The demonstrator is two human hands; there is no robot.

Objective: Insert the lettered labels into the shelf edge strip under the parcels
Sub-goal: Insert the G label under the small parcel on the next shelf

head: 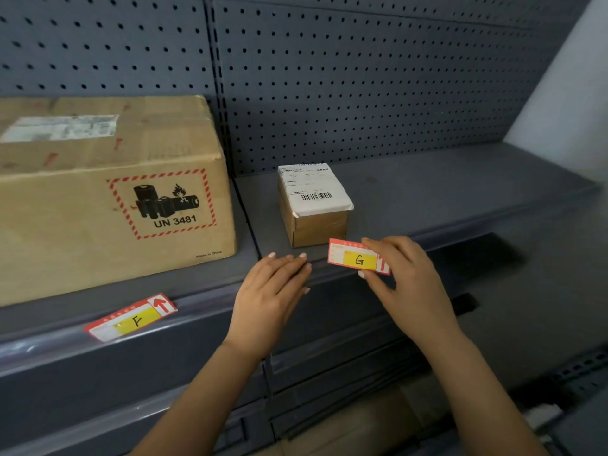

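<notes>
Two hands sit at the shelf lip (317, 266) just in front of the small parcel (316, 205). Open shelf (444, 192) runs right of the parcel. The right hand (404, 274) pinches the G label (358, 258) at the lip, front-right of the parcel; the left hand (273, 287) lies flat, fingers straight, front-left. Label: red border, yellow panel, black handwritten G.
</notes>
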